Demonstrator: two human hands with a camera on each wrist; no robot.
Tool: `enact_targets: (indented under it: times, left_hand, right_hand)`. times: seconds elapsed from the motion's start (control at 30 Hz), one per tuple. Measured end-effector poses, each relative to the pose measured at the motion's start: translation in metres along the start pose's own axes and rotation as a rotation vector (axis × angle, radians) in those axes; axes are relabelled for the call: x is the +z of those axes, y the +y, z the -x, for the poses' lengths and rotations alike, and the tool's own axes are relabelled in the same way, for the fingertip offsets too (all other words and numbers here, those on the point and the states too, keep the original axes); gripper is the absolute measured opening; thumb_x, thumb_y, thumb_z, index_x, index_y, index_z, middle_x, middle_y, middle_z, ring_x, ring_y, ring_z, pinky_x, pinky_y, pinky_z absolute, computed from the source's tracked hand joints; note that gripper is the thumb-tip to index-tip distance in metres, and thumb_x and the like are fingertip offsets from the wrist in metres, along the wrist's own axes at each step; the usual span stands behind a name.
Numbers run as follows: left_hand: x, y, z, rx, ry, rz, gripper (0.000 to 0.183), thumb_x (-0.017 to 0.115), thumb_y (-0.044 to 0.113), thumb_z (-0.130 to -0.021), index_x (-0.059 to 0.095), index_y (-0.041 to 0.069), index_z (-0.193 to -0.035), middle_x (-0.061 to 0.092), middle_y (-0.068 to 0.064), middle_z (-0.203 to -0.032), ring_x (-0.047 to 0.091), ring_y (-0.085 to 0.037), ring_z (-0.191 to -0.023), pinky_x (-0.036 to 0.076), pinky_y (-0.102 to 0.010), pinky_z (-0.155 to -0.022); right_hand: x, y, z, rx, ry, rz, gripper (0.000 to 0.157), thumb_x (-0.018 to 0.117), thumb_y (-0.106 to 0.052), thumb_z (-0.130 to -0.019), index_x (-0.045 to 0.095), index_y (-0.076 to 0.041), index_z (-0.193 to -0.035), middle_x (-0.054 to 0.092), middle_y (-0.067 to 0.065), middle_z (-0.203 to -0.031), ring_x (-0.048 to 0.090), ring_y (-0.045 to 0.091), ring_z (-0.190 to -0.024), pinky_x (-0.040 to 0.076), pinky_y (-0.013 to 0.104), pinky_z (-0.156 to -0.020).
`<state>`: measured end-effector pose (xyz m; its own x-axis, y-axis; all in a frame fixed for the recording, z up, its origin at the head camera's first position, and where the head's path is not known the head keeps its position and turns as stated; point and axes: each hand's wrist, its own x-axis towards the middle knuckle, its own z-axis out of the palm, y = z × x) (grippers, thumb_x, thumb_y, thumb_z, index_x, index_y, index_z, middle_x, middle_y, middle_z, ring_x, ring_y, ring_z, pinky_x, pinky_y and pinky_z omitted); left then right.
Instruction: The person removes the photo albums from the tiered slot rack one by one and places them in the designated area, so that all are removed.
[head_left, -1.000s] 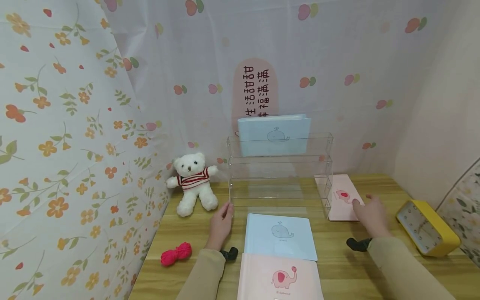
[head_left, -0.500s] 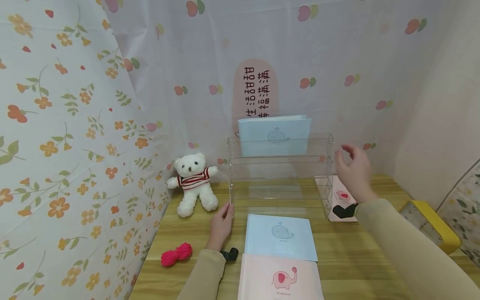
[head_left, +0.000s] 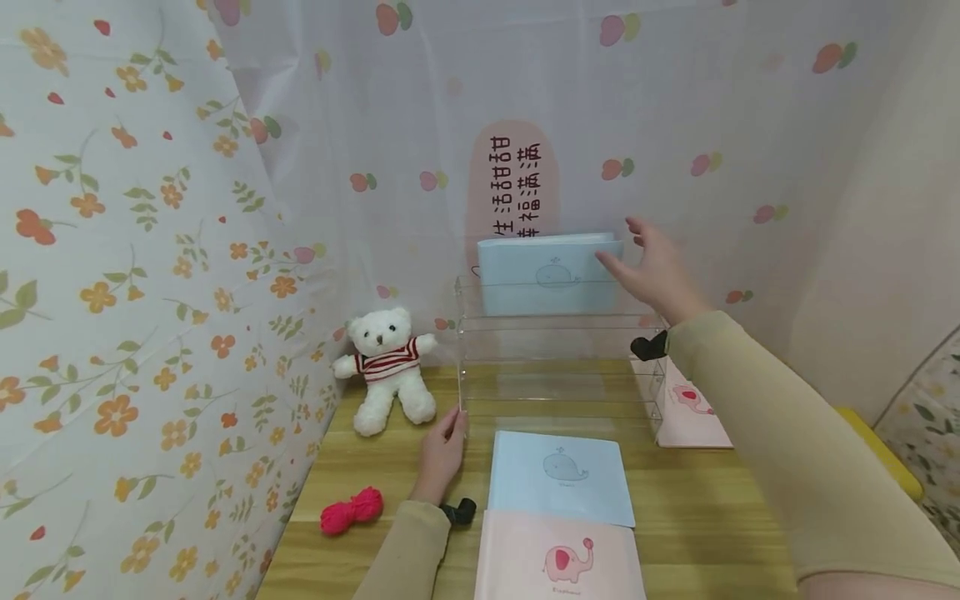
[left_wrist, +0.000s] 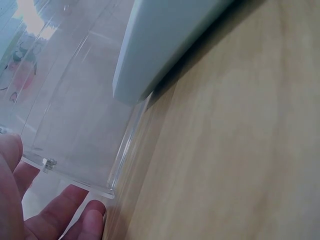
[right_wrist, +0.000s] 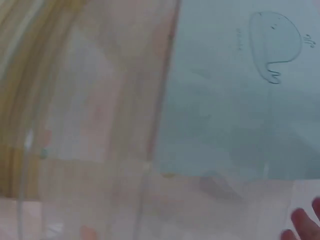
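A clear acrylic tiered rack (head_left: 555, 325) stands on the wooden table, its left side panel pinched between the thumb and fingers of my left hand (head_left: 441, 454). The left wrist view shows that hand (left_wrist: 50, 215) at the panel's lower edge. Up on the top tier a light blue album with a whale drawing (head_left: 517, 279) stands upright. My right hand (head_left: 660, 271) is at the album's right end, thumb in front of the cover and fingers spread beyond the edge. In the right wrist view only its fingertips (right_wrist: 305, 225) show, just past the blue cover (right_wrist: 210, 120).
Before the rack lie a second blue whale album (head_left: 562, 479) and a pink elephant album (head_left: 558, 554). Another pink elephant album (head_left: 690, 408) lies behind its right side. A white teddy bear (head_left: 390, 367), pink yarn (head_left: 351, 510) and a mostly hidden yellow clock (head_left: 877, 450) are around it.
My right hand has left the pink album behind the rack's right side, rising and moving left to the upright blue album's right end. The left hand stays on the rack.
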<state>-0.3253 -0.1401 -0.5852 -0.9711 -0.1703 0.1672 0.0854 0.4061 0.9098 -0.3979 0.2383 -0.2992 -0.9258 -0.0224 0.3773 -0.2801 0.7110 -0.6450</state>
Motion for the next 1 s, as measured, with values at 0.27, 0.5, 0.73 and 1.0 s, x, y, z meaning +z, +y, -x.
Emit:
enact_targets:
  times: [0.27,0.5,0.73,1.0]
  left_hand:
    - [0.005,-0.002,0.004,0.060,0.005,0.001,0.046,0.064,0.045,-0.112,0.073,0.016,-0.147,0.080,-0.012,-0.134,0.074,-0.031,-0.124,0.059,-0.057,-0.106]
    - [0.004,-0.006,0.001,0.094,0.035,-0.022,0.047,0.063,0.046,-0.112,0.074,0.015,-0.145,0.081,-0.012,-0.131,0.076,-0.027,-0.117,0.061,-0.053,-0.100]
    - [0.000,-0.004,-0.002,0.037,0.008,0.003,0.048,0.063,0.050,-0.111,0.071,0.021,-0.149,0.077,-0.008,-0.141,0.072,-0.031,-0.132,0.058,-0.057,-0.111]
    - [-0.002,-0.003,-0.003,0.026,-0.001,0.015,0.047,0.065,0.048,-0.111,0.071,0.022,-0.150,0.078,-0.007,-0.140,0.072,-0.029,-0.131,0.058,-0.055,-0.111]
  right_hand:
    - [0.001,-0.024,-0.026,-0.042,-0.112,0.043,0.082,0.077,-0.047,-0.103,0.043,-0.012,-0.169,0.051,0.023,-0.168,0.041,0.048,-0.158,0.032,0.068,-0.132]
    - [0.013,-0.037,-0.031,0.006,-0.117,-0.042,0.060,0.075,-0.038,-0.106,0.059,-0.011,-0.157,0.055,0.025,-0.162,0.047,0.045,-0.153,0.034,0.065,-0.131]
    - [0.020,-0.039,-0.031,0.067,-0.088,-0.089,0.046,0.074,-0.035,-0.108,0.068,-0.009,-0.146,0.058,0.020,-0.161,0.047,0.039,-0.150,0.035,0.063,-0.132]
    - [0.027,-0.040,-0.028,0.100,-0.022,-0.135,0.038,0.077,-0.030,-0.106,0.074,-0.008,-0.136,0.061,0.018,-0.159,0.047,0.036,-0.152,0.035,0.059,-0.131]
